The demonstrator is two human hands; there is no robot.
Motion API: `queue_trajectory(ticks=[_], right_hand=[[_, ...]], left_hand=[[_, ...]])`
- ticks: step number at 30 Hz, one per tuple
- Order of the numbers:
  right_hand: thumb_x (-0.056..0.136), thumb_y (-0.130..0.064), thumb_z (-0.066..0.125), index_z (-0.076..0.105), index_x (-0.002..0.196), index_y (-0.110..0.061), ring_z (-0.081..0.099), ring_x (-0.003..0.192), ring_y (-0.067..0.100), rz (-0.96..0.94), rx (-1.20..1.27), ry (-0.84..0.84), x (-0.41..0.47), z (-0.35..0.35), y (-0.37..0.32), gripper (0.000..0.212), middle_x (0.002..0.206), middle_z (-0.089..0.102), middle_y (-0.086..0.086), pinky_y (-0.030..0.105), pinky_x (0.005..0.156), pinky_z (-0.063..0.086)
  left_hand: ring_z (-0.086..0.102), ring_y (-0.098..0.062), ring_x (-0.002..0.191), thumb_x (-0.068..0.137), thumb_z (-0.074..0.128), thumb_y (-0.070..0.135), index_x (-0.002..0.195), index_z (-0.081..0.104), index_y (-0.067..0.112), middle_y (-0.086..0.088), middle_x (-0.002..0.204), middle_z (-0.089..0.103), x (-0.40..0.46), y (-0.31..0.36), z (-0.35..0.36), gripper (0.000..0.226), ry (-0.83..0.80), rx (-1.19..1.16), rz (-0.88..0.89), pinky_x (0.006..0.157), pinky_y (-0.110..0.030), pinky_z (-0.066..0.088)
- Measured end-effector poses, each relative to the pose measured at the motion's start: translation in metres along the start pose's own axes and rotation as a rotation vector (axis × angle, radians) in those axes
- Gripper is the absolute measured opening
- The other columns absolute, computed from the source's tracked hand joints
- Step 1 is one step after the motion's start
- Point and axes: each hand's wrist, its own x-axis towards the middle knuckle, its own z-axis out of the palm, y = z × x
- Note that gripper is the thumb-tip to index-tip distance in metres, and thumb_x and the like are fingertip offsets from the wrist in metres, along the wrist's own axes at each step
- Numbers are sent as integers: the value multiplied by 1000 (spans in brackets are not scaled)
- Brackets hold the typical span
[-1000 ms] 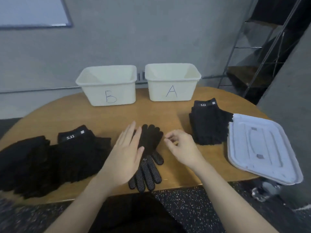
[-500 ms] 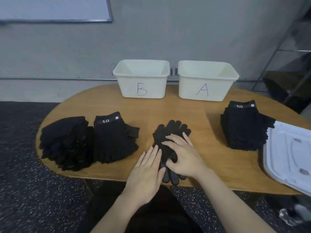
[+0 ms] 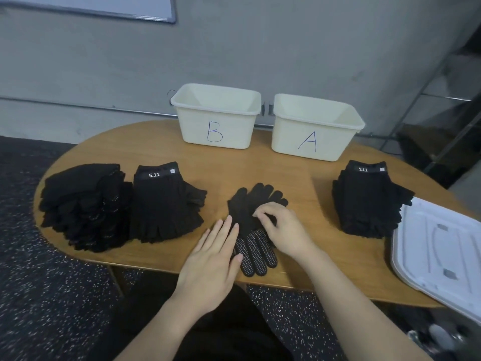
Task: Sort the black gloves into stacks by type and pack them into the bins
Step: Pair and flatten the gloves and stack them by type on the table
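head view: left hand (image 3: 212,259) lies flat, fingers straight, beside the dotted gloves (image 3: 253,225); right hand (image 3: 282,229) pinches them.

- Bare wood lies across the middle of the oval wooden tabletop (image 3: 234,162), between the glove piles and the two cream plastic bins, lettered B (image 3: 217,118) and A (image 3: 316,128); both bins stand open-topped at the far edge.
- A narrow gap separates the bins.
- On the left, a loose heap of black dotted gloves (image 3: 83,207) touches a stack of black fingerless gloves (image 3: 164,204), blocking that side.
- On the right, another black fingerless stack (image 3: 367,199) sits just beside a white plastic lid (image 3: 442,248) overhanging the edge.
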Motion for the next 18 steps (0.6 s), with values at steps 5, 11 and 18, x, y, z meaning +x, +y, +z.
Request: queue_trajectory(ticks=[5,11,18], right_hand=[[83,-61,70,68,126,-32,54,125,7,-81,-145,-282,-2,-3,-4,52,134,59,-16,34,109,43],[99,-35,65,76,120,-26,57,121,8,-97,-136,-222,-1,-4,-3,25,131,63,-9,30,105,45],[100,-12,60,66,86,-22,58,80,-1,-68,18,150,-1,-24,-6,18,84,63,-14,18,70,42]], left_hand=[[-15,-5,156,104,2,58,163,-4,25,6,171,-13,1,1,0,68,8,-21,-17,128,-30,-3],[-12,-7,156,92,-12,65,157,-12,27,6,168,-14,1,3,-3,75,10,-42,-62,126,-26,-6],[-10,-6,156,95,-1,65,161,-11,27,8,168,-14,0,0,-2,77,19,-75,-79,127,-28,-2]])
